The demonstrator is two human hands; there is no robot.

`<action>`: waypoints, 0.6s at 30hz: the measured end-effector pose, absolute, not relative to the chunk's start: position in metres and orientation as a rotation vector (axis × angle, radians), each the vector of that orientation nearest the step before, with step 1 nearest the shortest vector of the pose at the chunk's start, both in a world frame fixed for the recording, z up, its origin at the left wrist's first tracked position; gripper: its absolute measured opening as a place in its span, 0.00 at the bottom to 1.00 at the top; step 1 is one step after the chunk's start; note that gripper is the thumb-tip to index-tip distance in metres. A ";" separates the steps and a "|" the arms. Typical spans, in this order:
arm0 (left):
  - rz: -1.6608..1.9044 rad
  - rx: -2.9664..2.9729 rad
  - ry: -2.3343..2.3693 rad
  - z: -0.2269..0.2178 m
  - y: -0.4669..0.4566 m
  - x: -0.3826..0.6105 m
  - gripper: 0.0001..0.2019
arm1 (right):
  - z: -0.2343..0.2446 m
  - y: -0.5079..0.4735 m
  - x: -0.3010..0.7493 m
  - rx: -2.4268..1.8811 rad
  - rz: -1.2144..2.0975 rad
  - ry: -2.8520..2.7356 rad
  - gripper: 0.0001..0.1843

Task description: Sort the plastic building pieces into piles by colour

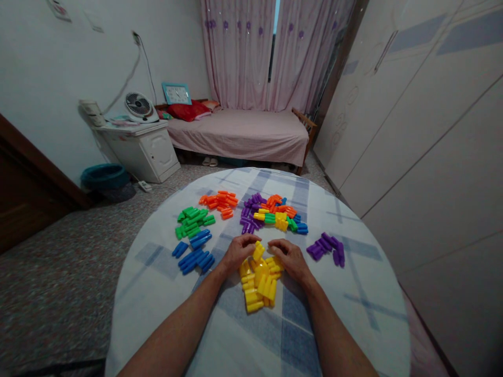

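Observation:
Between my hands lies a pile of yellow plastic building pieces (251,296), shaped like joined tubes. My left hand (236,253) is at the pile's upper left, its thumb and fingers closed on one yellow piece (258,251) that stands up above the others. To the right of the pile, my right hand (290,256) is curved with its fingertips apart, nothing visible in them. Just beyond my hands is a mixed cluster with purple pieces (251,209), orange pieces (275,201), and a joined yellow and green row (270,218).
On the round table (157,324) with a checked cloth, green pieces (192,222), blue pieces (194,261) and orange pieces (220,201) lie left. Purple pieces (326,248) lie right. Beyond are a bed (243,131), a white cabinet (149,149) and a bin (106,180).

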State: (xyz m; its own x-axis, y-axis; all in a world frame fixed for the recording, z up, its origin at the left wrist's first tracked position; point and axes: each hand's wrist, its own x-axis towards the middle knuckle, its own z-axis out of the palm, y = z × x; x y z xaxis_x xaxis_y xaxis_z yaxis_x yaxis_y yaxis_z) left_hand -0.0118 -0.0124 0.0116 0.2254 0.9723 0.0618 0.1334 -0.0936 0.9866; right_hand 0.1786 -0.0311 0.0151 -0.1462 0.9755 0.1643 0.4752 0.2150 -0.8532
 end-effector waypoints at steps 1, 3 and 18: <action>1.001 1.539 1.101 0.012 -0.013 -0.012 0.13 | 0.015 -0.031 0.179 -1.362 0.837 -1.741 0.13; 0.974 1.687 1.098 0.012 -0.015 -0.012 0.12 | 0.014 -0.031 0.178 -1.363 0.821 -1.745 0.13; 0.892 1.875 1.025 0.014 -0.018 -0.011 0.10 | 0.012 -0.031 0.178 -1.375 0.750 -1.770 0.13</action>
State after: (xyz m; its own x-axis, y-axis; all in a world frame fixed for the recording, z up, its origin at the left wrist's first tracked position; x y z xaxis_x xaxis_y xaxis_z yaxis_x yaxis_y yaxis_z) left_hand -0.0113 -0.0183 0.0145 0.4221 0.8846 0.1982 0.3182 -0.3493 0.8814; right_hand 0.1784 -0.0307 0.0117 -0.1331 0.9687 0.2098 0.5234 0.2484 -0.8151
